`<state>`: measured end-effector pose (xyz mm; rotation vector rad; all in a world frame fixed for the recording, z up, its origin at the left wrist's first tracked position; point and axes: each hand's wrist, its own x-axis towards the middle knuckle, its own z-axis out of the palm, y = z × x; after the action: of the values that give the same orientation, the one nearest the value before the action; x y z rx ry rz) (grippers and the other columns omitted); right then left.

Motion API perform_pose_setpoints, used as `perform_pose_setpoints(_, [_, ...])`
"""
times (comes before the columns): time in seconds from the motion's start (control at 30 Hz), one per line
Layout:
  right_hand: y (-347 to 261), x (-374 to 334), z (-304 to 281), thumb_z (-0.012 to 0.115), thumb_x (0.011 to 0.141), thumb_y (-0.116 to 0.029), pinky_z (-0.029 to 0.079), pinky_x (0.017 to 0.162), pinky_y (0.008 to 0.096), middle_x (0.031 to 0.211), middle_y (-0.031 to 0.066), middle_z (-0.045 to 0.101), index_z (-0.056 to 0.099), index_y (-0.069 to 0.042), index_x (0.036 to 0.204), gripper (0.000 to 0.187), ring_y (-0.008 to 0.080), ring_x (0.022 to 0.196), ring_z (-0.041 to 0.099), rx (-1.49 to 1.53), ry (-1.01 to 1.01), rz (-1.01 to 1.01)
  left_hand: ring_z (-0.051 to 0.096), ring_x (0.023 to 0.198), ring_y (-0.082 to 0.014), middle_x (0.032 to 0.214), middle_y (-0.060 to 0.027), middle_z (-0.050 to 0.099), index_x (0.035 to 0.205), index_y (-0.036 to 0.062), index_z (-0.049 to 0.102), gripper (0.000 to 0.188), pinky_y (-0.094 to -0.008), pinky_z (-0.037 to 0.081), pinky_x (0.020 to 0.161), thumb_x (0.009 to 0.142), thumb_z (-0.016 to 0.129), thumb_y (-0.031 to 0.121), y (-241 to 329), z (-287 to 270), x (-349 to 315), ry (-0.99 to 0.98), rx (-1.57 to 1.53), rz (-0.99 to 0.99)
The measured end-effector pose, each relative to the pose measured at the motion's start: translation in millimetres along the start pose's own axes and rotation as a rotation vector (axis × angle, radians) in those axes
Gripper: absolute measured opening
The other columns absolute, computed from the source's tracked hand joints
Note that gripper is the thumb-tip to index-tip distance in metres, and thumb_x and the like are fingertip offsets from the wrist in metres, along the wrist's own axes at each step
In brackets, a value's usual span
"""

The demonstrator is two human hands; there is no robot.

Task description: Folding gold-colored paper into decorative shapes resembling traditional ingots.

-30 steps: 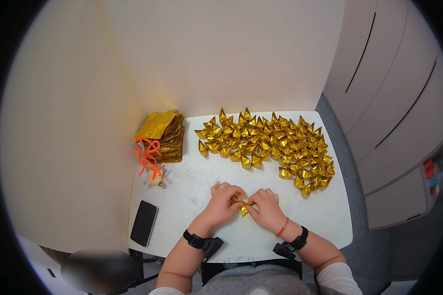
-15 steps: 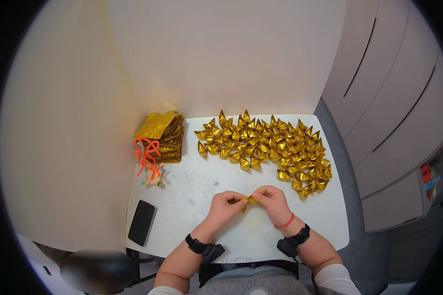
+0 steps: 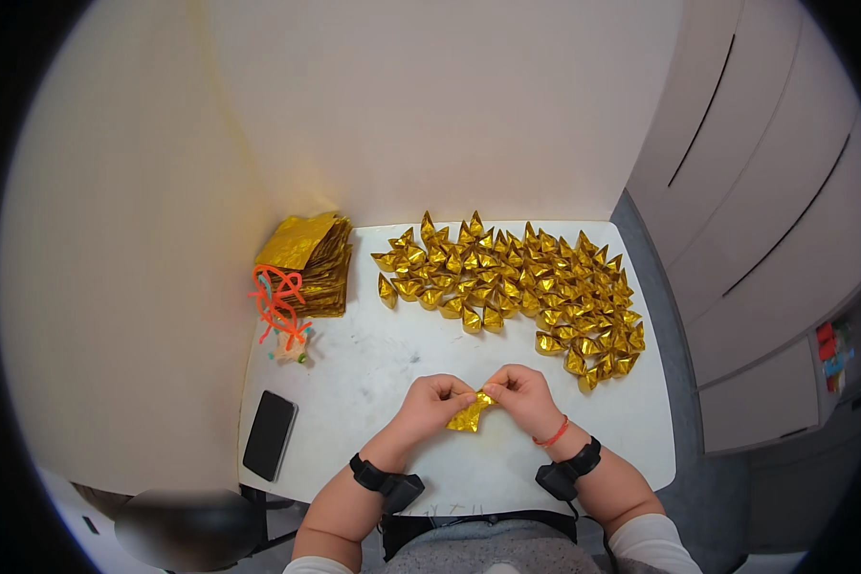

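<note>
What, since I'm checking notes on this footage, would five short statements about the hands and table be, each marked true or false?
1. The left hand and right hand both grip one gold foil piece. True.
2. The black phone lies right of the folded gold pieces. False: it lies to their left, nearer the person.
3. The stack of gold sheets stands at the far left of the white table. True.
4. The red bracelet is on the left arm. False: it is on the right arm.
5. The folded gold pieces stand in a single row. False: they form a broad cluster.
</note>
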<state>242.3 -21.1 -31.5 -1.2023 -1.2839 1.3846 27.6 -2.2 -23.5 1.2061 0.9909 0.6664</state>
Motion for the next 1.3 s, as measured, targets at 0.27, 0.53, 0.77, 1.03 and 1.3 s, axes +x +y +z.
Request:
perform_pose_setpoints(0.27, [-12,1,0,0.067,0.098,-0.012,0.046,0.061,0.0271,0.077,0.0034,0.062,0.061,-0.002,0.095,0.012,0.0092,0.067,0.053,-0.302,-0.06,-0.134,0.063,0.072,-0.0062,0.086,-0.0026,0.071,0.1,-0.0024,0.071,0.012,-0.0218,0.051,0.064,0.097,0.071,0.009,-8,0,2,0.0,-0.021,0.056])
perform_pose_setpoints(0.53, [-7,3,-9,0.066,0.1,-0.012,0.04,0.061,0.0224,0.077,-0.0037,0.057,0.061,-0.003,0.113,0.017,0.0034,0.068,0.047,-0.12,-0.199,-0.049,0.063,0.073,-0.0063,0.087,-0.0025,0.071,0.101,-0.0018,0.071,0.012,-0.0223,0.05,0.063,0.098,0.07,0.009,-6,-3,2,0.034,-0.02,0.026])
perform_pose_setpoints(0.77, [-25,-1,-4,0.061,0.103,-0.009,0.036,0.059,0.019,0.075,-0.0073,0.053,0.057,-0.006,0.127,0.024,0.0006,0.067,0.045,0.128,-0.276,0.085,0.063,0.073,-0.0066,0.088,-0.0024,0.071,0.101,-0.0017,0.07,0.011,-0.0219,0.049,0.062,0.098,0.07,0.009,-12,-10,0,-0.016,-0.087,0.024])
perform_pose_setpoints(1.03, [-12,-2,-16,0.067,0.1,-0.017,0.035,0.055,0.0188,0.074,-0.0071,0.057,0.065,-0.005,0.101,0.012,0.0,0.063,0.045,0.015,-0.459,0.141,0.061,0.071,-0.0057,0.085,-0.0017,0.071,0.1,-0.0014,0.073,0.011,-0.0218,0.048,0.061,0.096,0.073,0.009,0,-8,-6,-0.208,-0.039,0.021])
perform_pose_setpoints(1.3, [-16,2,-25,0.069,0.098,-0.017,0.038,0.062,0.0214,0.076,-0.0066,0.056,0.064,-0.005,0.086,0.018,0.0017,0.071,0.045,-0.141,-0.566,0.058,0.061,0.071,-0.0047,0.082,-0.0003,0.07,0.091,0.0003,0.075,0.01,-0.0215,0.046,0.06,0.094,0.074,0.009,5,-11,-2,-0.246,0.158,-0.012])
